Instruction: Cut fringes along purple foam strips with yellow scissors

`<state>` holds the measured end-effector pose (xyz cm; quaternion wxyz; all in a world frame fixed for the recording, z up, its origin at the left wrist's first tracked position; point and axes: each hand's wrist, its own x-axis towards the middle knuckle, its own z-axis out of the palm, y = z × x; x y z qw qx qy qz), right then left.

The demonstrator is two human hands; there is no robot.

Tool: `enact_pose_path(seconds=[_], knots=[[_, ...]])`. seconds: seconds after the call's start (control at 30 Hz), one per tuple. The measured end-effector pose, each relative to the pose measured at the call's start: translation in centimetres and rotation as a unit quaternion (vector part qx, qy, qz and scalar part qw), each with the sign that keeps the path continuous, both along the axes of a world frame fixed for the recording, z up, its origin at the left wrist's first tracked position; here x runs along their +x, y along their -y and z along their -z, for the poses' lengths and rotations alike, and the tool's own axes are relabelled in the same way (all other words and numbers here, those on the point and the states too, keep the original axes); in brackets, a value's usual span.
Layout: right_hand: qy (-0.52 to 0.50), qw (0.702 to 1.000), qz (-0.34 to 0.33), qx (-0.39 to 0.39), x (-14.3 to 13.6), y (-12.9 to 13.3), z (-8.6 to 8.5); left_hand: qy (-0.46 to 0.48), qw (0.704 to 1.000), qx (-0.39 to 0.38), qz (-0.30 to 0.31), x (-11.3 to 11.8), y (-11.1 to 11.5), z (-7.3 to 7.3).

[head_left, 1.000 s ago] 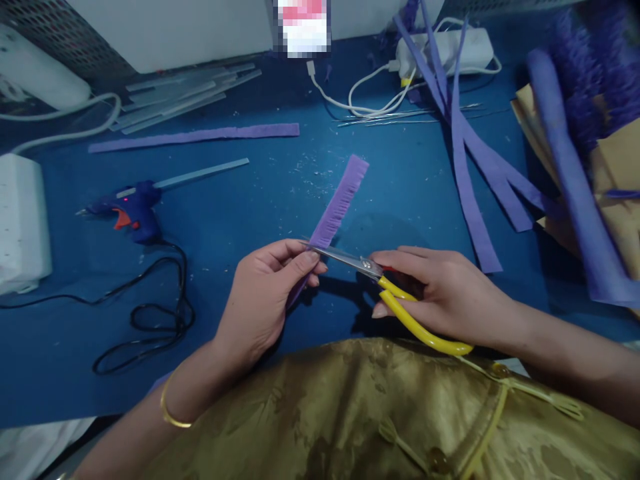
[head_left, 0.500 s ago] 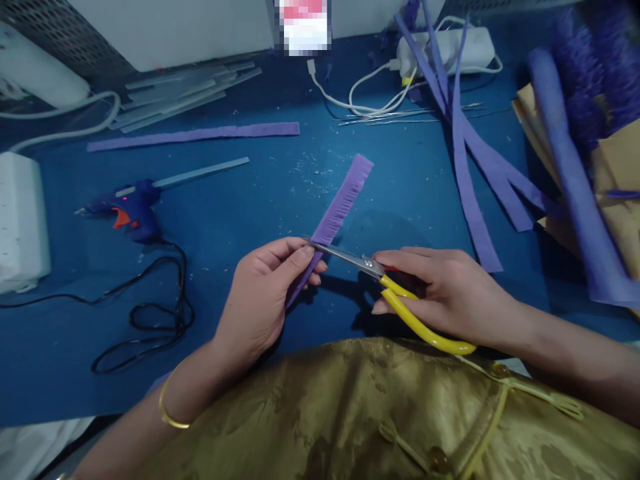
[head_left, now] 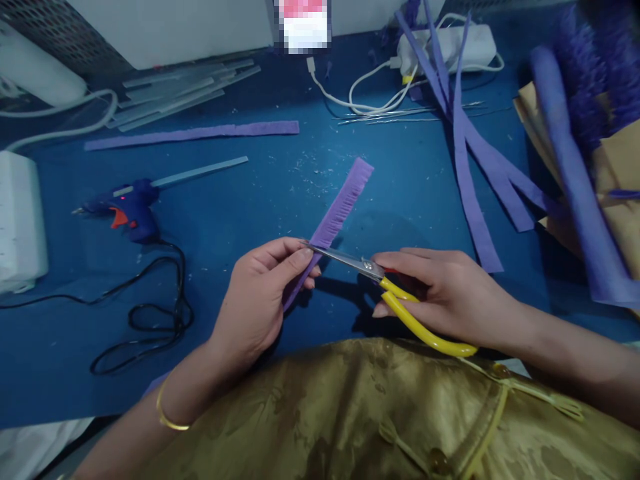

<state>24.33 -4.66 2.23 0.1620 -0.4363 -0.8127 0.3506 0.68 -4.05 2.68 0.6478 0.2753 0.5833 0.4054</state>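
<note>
A purple paper strip [head_left: 343, 207] with a row of fine cuts along its right edge slants up from my left hand [head_left: 265, 287], whose thumb and fingers pinch it. My right hand [head_left: 445, 287] is closed round the yellow handles of the scissors [head_left: 367, 265]. The metal blades lie across the strip right beside my left thumb, and their tips reach my left fingers. Whether the blades are fully closed is hard to tell.
Left on the blue table [head_left: 240, 200] lie a glue gun [head_left: 137, 207] with a black cord, another purple strip [head_left: 195, 135] and clear sticks [head_left: 180, 93]. Long purple strips [head_left: 467, 167], a white power strip [head_left: 470, 48], thin wires and a purple roll [head_left: 575, 173] are on the right.
The left hand and the strip have shifted very slightly left and the fringed strip end sits a touch lower. Both hands keep their hold.
</note>
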Motion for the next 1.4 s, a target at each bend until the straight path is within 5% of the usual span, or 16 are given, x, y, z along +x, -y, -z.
enact_pose_path(seconds=[0.2, 1.4], knots=[[-0.020, 1.000, -0.003, -0.002, -0.04, 0.05, -0.07, 0.045, 0.999, -0.021, 0.010, -0.12, -0.27, -0.30], [-0.011, 1.000, 0.013, -0.016, -0.24, 0.03, -0.08, -0.047, 0.998, 0.045, -0.020, 0.34, 0.09, -0.14]])
